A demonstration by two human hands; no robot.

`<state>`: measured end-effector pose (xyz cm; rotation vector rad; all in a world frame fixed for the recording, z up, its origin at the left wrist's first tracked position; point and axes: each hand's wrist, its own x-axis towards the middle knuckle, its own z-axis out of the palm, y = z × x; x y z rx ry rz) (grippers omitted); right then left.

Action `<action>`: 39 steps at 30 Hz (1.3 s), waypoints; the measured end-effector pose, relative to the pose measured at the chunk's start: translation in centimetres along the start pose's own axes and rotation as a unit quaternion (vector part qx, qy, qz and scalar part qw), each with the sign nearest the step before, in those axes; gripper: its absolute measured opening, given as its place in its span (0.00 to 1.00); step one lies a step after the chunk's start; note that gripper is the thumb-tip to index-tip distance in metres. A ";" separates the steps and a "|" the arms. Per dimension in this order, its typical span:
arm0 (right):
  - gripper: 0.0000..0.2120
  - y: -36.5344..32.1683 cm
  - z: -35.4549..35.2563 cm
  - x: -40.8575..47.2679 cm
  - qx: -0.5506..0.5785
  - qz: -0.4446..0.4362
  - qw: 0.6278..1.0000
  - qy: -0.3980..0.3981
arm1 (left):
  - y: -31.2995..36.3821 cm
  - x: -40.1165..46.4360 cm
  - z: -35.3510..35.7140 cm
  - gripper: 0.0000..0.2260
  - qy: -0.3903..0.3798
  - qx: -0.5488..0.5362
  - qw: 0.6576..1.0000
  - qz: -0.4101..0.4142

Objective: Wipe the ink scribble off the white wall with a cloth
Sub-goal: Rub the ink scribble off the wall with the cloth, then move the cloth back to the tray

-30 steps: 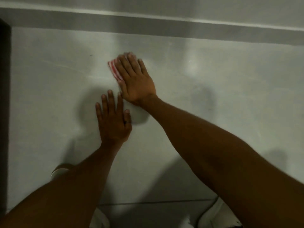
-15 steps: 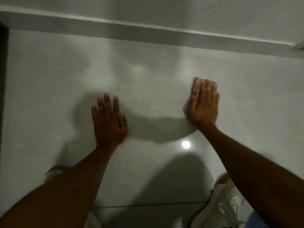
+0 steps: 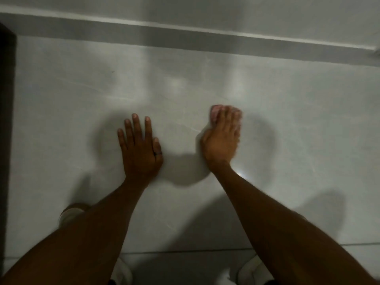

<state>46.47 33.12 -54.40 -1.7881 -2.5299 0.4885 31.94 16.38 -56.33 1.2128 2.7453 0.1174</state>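
My right hand (image 3: 223, 138) presses a pink-and-white cloth (image 3: 214, 112) flat against the pale glossy surface (image 3: 287, 120); only the cloth's top edge shows past my fingertips, and the hand is blurred by motion. My left hand (image 3: 139, 147) lies flat on the same surface to the left, fingers spread, a dark ring on the thumb, holding nothing. No ink scribble is visible; a tiny dark speck (image 3: 112, 72) sits at the upper left.
A grey band with a white edge (image 3: 185, 36) runs across the top. A dark vertical edge (image 3: 7, 120) bounds the left side. White shoes (image 3: 249, 272) show at the bottom, below a thin seam line (image 3: 185, 251).
My right hand swept the cloth from the upper middle far to the right, then back leftward toward my left hand. The left hand stayed planted.
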 end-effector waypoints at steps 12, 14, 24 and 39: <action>0.12 -20.6 -18.9 -10.9 0.612 0.259 0.598 -0.448 | -0.6 0.1 -27.7 0.30 -0.170 -0.741 0.434 -0.485; 0.13 -23.9 -25.9 -11.8 0.606 0.254 0.555 -0.510 | -3.0 -0.9 -36.2 0.29 -0.153 -0.745 0.401 -0.510; 0.16 -45.0 -41.7 -8.4 0.284 -0.100 0.785 -0.541 | -18.0 3.9 -58.6 0.17 0.102 -0.721 0.469 -0.500; 0.28 -62.0 -38.1 -7.5 -0.014 -0.276 0.951 -0.136 | -27.4 13.0 -60.0 0.26 0.013 -0.490 0.775 -0.399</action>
